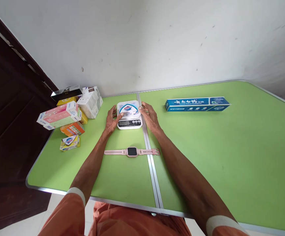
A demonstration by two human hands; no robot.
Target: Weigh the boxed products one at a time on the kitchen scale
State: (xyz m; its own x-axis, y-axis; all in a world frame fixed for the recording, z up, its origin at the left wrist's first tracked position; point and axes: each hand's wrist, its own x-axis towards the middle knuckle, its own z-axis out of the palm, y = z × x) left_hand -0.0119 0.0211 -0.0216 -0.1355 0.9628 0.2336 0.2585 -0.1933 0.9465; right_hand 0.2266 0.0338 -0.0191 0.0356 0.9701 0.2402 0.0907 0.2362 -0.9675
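On the green worktop [206, 157], a blue carton [198, 105] reading "云南白药牙膏" lies right of a white scale [130, 123]. The left hand [111, 121] and right hand [151, 118] flank the scale, fingers loosely bent, thumbs at a white box [129, 109] on it, its logo tiny; whether they grip it cannot be told. Nearer lies a pink watch [132, 151].

Left hand [111, 123] and right hand [151, 118] flank the digital scale [129, 124]; pink smartwatch [132, 151] in front, piled cartons [60, 113] block the left — green tabletop [251, 164] short of the toothpaste box [198, 104] leaves passage.
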